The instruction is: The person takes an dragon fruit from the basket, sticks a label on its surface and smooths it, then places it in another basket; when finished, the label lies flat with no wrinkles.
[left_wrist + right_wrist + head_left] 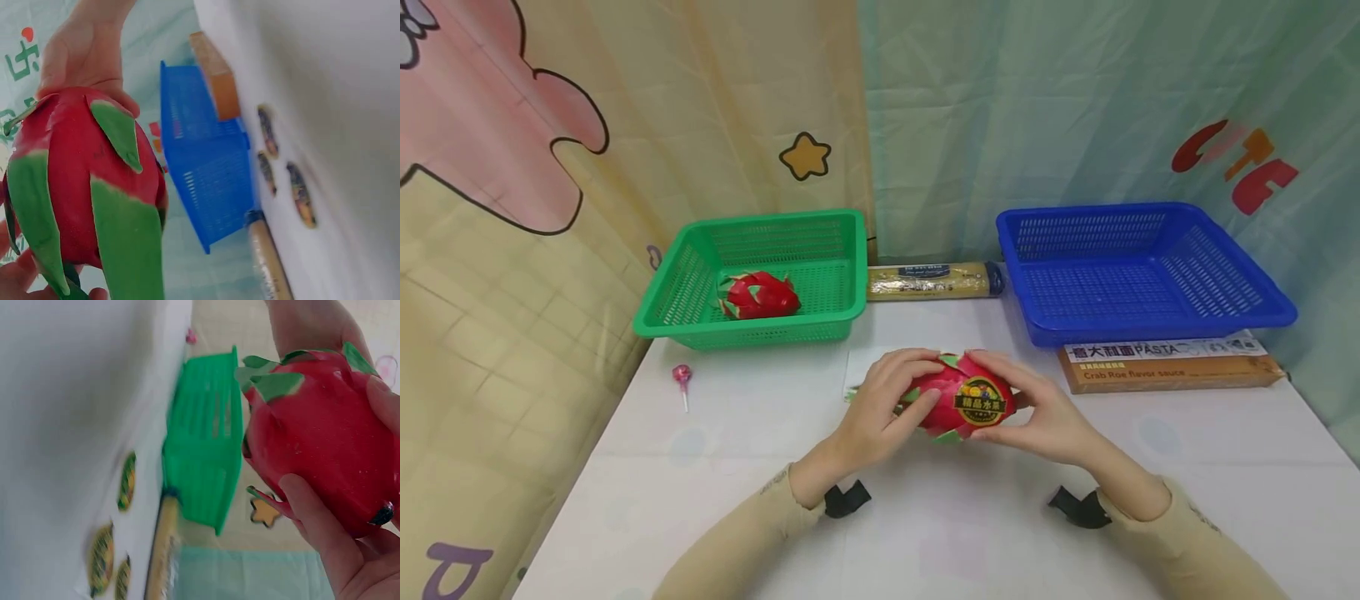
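Nearest the head camera, two beige sleeves with black wrist straps lead to the hands, which meet around a dragon fruit (964,404) held just above the white table (715,500), in front of the gap between the two baskets. The left hand (880,412) curls its fingers over the fruit's left end and top; the right hand (1045,417) cups the right end, thumb and fingers wrapped round it. Both grip it.

The fruit is an egg-shaped body with smooth, glossy red skin, stiff green-tipped scales and a dark round label facing the camera. That slick skin is the risk, in my judgement: if either hand loosens, the fruit could slide out and roll across the table. The scales look thin and could bend or snap if pinched.

Left of the fruit, a small pink lollipop (682,379) lies near the table's edge. To its right and a little further back sits a flat brown pasta box (1172,367) of printed cardboard. Beyond the fruit, a long clear-wrapped spaghetti pack (932,281) lies between the baskets. Back left stands the green basket (842,250), rigid perforated plastic, holding a second dragon fruit (758,296); back right is the blue basket (1150,218) of the same lattice make. Printed curtains hang behind.
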{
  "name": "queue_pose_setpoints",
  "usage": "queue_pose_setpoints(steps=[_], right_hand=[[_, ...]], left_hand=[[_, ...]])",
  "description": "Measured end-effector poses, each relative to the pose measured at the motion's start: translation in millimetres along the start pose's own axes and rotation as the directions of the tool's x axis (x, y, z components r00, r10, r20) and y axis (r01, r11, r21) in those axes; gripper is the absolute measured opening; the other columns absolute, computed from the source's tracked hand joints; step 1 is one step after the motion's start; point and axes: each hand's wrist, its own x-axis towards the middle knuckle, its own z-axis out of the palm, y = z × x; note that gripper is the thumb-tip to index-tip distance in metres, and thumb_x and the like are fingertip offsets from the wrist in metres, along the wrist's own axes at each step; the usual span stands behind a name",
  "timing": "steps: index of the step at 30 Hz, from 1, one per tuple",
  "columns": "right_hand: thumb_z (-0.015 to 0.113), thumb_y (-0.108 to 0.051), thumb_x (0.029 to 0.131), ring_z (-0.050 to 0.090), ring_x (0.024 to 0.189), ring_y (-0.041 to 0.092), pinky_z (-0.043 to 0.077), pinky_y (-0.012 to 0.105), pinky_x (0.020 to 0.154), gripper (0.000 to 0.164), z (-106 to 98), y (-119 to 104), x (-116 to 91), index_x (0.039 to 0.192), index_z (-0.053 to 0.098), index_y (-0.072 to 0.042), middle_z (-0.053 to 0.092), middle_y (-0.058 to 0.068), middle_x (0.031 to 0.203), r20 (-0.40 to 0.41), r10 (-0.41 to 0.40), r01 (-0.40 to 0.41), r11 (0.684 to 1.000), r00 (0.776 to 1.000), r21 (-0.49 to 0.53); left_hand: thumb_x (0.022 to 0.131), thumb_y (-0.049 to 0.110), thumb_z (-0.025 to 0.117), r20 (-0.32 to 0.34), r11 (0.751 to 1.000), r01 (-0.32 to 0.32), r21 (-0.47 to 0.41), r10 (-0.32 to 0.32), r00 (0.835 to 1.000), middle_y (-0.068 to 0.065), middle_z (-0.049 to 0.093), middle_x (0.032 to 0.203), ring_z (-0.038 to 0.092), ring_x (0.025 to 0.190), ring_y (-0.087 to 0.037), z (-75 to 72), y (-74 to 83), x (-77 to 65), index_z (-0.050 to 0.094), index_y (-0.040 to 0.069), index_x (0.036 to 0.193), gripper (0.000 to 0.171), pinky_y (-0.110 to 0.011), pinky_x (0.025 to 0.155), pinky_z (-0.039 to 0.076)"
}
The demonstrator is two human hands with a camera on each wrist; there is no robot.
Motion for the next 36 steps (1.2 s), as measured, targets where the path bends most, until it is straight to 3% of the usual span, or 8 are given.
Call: queue_pose_setpoints(steps=[6, 12, 14, 18, 22, 29, 32, 36], right_hand=[[0.082, 0.009, 0.062, 0.049, 0.108, 0.007, 0.049, 0.016, 0.069, 0.089, -33, 0, 7, 0.141, 0.042, -0.005, 0.043, 0.009, 0.141, -0.17, -0.069, 0.066, 0.998, 0.983, -0.024], [0.078, 0.02, 0.06, 0.048, 0.114, 0.009, 0.047, 0.011, 0.073, 0.094, -71, 7, 15, 0.142, 0.039, -0.005, 0.043, 0.003, 0.14, -0.329, -0.069, 0.056, 0.997, 0.942, -0.049], [0.077, 0.019, 0.062, 0.047, 0.118, 0.009, 0.047, 0.012, 0.076, 0.094, -83, 12, 17, 0.143, 0.038, -0.007, 0.042, 0.003, 0.14, -0.363, -0.048, 0.024, 0.997, 0.93, -0.071], [0.076, 0.012, 0.069, 0.048, 0.116, 0.006, 0.046, 0.01, 0.077, 0.088, -101, 25, 17, 0.144, 0.036, -0.014, 0.042, 0.0, 0.14, -0.42, 0.026, -0.078, 0.991, 0.907, -0.108], [0.076, 0.005, 0.073, 0.049, 0.117, 0.009, 0.044, 0.008, 0.076, 0.085, -114, 44, 18, 0.144, 0.036, -0.02, 0.041, 0.0, 0.139, -0.468, 0.089, -0.161, 0.98, 0.879, -0.117], [0.074, -0.001, 0.078, 0.046, 0.122, 0.021, 0.043, 0.006, 0.075, 0.083, -136, 79, 21, 0.146, 0.031, -0.019, 0.036, 0.006, 0.141, -0.496, 0.17, -0.262, 0.957, 0.851, -0.121], [0.074, -0.006, 0.08, 0.044, 0.123, 0.027, 0.044, 0.01, 0.08, 0.082, -145, 92, 23, 0.147, 0.029, -0.019, 0.034, 0.009, 0.141, -0.484, 0.21, -0.31, 0.941, 0.849, -0.135], [0.074, -0.016, 0.082, 0.039, 0.124, 0.038, 0.043, 0.037, 0.096, 0.081, -155, 105, 27, 0.148, 0.027, -0.018, 0.032, 0.015, 0.141, -0.45, 0.262, -0.375, 0.909, 0.854, -0.183]], left_hand=[[0.09, 0.016, 0.059, -0.172, 0.99, -0.137, 0.043, 0.142, 0.975, -0.008, 0.053, 0.131, 0.044, 0.123, -0.021, 7.1, -5.5, 40.5, 0.062, 0.008, 0.117, 0.028, -0.04, 0.102, 0.033], [0.085, 0.004, 0.063, -0.442, 0.982, -0.184, 0.036, 0.181, 0.878, -0.016, 0.054, 0.12, 0.047, 0.115, -0.028, 28.3, -12.7, 67.9, 0.062, 0.004, 0.11, 0.025, -0.043, 0.098, 0.034], [0.085, 0.003, 0.063, -0.471, 0.983, -0.183, 0.003, 0.163, 0.867, -0.016, 0.055, 0.113, 0.049, 0.108, -0.028, 36.9, -16.6, 74.2, 0.061, 0.004, 0.107, 0.022, -0.04, 0.094, 0.038], [0.089, 0.003, 0.06, -0.363, 0.983, -0.124, -0.135, 0.068, 0.929, -0.011, 0.06, 0.1, 0.055, 0.094, -0.021, 56.2, -26.3, 86.0, 0.061, 0.002, 0.106, 0.018, -0.032, 0.081, 0.045], [0.092, 0.009, 0.059, -0.163, 0.966, 0.065, -0.249, -0.108, 0.981, -0.011, 0.062, 0.102, 0.058, 0.09, -0.017, 76.1, -34.8, 99.0, 0.061, 0.001, 0.109, 0.019, -0.027, 0.078, 0.049], [0.091, 0.027, 0.064, -0.006, 0.871, 0.393, -0.295, -0.413, 0.911, -0.01, 0.059, 0.115, 0.057, 0.09, -0.013, 110.1, -46.5, 117.3, 0.061, 0.01, 0.12, 0.034, -0.018, 0.078, 0.046], [0.09, 0.03, 0.064, -0.009, 0.846, 0.435, -0.309, -0.46, 0.888, -0.009, 0.058, 0.117, 0.057, 0.092, -0.014, 119.4, -49.6, 119.3, 0.062, 0.013, 0.121, 0.036, -0.018, 0.078, 0.046], [0.088, 0.033, 0.066, -0.022, 0.831, 0.458, -0.315, -0.489, 0.872, -0.004, 0.059, 0.116, 0.058, 0.092, -0.012, 126.1, -53.2, 120.3, 0.063, 0.014, 0.121, 0.038, -0.018, 0.077, 0.046]])
